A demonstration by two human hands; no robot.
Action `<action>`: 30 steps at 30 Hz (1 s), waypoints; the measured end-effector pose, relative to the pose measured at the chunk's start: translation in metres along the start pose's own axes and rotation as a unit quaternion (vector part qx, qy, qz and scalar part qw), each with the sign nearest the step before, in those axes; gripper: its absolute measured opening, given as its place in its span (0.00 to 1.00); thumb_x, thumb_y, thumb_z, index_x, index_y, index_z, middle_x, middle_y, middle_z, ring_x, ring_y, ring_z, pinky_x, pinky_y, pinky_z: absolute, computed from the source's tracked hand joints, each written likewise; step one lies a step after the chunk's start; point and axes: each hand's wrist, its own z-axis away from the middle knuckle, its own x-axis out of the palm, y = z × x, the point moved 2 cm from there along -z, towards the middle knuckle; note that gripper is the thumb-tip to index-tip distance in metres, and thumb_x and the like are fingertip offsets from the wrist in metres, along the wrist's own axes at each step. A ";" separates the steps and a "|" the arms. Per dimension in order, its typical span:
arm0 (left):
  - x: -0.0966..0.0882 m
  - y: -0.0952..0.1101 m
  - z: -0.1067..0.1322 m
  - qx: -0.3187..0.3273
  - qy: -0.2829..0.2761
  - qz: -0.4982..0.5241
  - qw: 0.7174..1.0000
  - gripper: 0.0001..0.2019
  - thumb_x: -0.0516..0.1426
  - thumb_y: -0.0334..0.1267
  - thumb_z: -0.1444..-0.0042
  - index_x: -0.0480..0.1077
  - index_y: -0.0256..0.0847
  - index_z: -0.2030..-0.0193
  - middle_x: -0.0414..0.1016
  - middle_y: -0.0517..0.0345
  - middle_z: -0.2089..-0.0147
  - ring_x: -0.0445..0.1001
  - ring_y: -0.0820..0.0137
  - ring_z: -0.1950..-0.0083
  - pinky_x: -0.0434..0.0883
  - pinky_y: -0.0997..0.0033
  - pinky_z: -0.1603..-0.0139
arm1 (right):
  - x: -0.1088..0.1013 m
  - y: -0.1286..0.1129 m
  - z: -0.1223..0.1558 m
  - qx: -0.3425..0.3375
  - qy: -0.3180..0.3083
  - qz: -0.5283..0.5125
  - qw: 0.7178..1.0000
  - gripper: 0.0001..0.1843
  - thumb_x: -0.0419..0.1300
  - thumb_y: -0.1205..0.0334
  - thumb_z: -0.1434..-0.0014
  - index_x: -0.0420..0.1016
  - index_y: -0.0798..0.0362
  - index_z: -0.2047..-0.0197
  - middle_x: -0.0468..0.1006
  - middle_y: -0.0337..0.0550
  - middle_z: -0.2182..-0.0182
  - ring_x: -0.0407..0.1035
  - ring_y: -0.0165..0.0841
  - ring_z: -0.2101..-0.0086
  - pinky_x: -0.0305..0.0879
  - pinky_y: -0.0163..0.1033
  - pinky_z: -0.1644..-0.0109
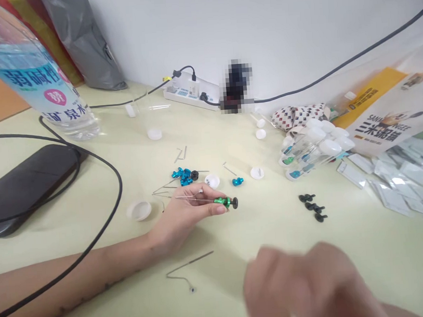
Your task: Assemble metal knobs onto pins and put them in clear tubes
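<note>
Green-and-black metal part (227, 202) sits at the fingertips of your left hand (183, 218), near the middle of the pale table (367, 258), pinched together with slim steel tweezers (192, 198) that run along your fingers. Your 2 hands are well apart. Your right hand (296, 288) is curled and blurred at the near edge, and you cannot tell whether it holds anything. Just beyond your left hand lie a cluster of blue metal parts (183, 176) touching a black ring (194, 175), then a white cap (212, 180) and a lone blue part (237, 181) further right. A wider white plastic lid (139, 210) lies left of the hand, and a bent wire (190, 268) lies on its near side. To the right, 4 black parts (313, 206) form a loose row, with clear vials with white lids (314, 146) and foil packets (401, 179) beyond. A water bottle (27, 70) looms at far left above a black case (27, 188), and a power strip (188, 95) sits against the far wall.
</note>
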 end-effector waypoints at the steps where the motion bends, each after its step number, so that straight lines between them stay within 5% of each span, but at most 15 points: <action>1: 0.000 0.000 0.000 0.001 -0.001 -0.005 1.000 0.08 0.65 0.36 0.55 0.73 0.40 0.67 0.79 0.55 0.61 0.76 0.65 0.59 0.71 0.65 0.53 | 0.009 0.009 -0.009 -0.007 0.012 -0.022 1.000 0.26 0.44 0.36 0.42 0.59 0.41 0.47 0.74 0.44 0.69 0.72 0.39 0.68 0.71 0.44 0.70; 4: 0.000 0.002 -0.002 0.012 0.005 -0.019 1.000 0.08 0.65 0.36 0.55 0.73 0.40 0.67 0.79 0.54 0.61 0.76 0.63 0.57 0.71 0.65 0.54 | 0.033 0.029 -0.030 -0.031 0.050 -0.160 0.985 0.14 0.48 0.58 0.37 0.60 0.47 0.48 0.72 0.42 0.69 0.69 0.32 0.69 0.71 0.39 0.68; 6: 0.000 0.003 -0.002 0.014 0.003 -0.024 1.000 0.07 0.65 0.35 0.55 0.73 0.40 0.67 0.79 0.55 0.61 0.76 0.64 0.58 0.70 0.66 0.54 | 0.045 0.035 -0.035 0.017 0.030 -0.199 0.979 0.17 0.53 0.66 0.40 0.60 0.49 0.48 0.70 0.40 0.69 0.68 0.32 0.68 0.70 0.39 0.66; 13: 0.005 0.003 0.005 -0.027 -0.031 0.001 0.999 0.08 0.67 0.31 0.58 0.75 0.40 0.69 0.79 0.61 0.68 0.77 0.70 0.63 0.71 0.72 0.57 | 0.051 0.040 -0.032 0.125 0.093 -0.193 0.969 0.24 0.60 0.69 0.44 0.61 0.47 0.46 0.63 0.43 0.61 0.64 0.32 0.64 0.69 0.42 0.62; 19: 0.005 0.001 0.007 -0.048 -0.044 0.030 0.997 0.08 0.66 0.31 0.56 0.75 0.39 0.68 0.79 0.61 0.68 0.76 0.73 0.64 0.72 0.75 0.58 | 0.049 0.041 -0.036 0.133 0.024 -0.221 0.966 0.16 0.58 0.72 0.42 0.67 0.48 0.51 0.66 0.44 0.59 0.68 0.31 0.63 0.72 0.40 0.61; 30: 0.007 0.001 0.008 -0.047 -0.072 0.024 0.996 0.07 0.66 0.29 0.56 0.76 0.38 0.68 0.80 0.62 0.70 0.77 0.74 0.65 0.72 0.77 0.61 | 0.041 0.038 -0.036 0.088 0.041 -0.194 0.976 0.18 0.61 0.75 0.46 0.73 0.51 0.52 0.77 0.45 0.65 0.72 0.33 0.65 0.71 0.38 0.67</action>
